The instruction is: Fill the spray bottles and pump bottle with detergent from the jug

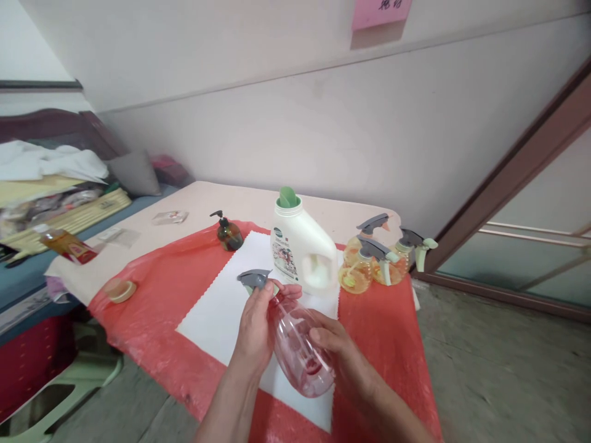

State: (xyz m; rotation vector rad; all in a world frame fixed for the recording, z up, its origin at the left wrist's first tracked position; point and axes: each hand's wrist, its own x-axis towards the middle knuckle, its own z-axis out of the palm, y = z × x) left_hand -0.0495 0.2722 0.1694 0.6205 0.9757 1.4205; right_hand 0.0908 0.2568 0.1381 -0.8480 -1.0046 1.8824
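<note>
A clear pinkish spray bottle (300,357) is held tilted in both hands above a white cloth (212,307). My left hand (258,314) is closed about its neck, just under the grey spray head (255,279). Around the side of the bottle's body wraps my right hand (335,341). A thin tube and a red piece show through the transparent wall near the bottom. Behind the hands stands a cream detergent jug (302,246) with a green piece (287,197) in its mouth.
Several spray bottles (357,274) with yellow liquid stand at the right. A dark pump bottle (229,234) is at the back left of the red sheet (152,326). Further left are a round lid (120,290) and a bottle of amber liquid (67,245) lying tilted.
</note>
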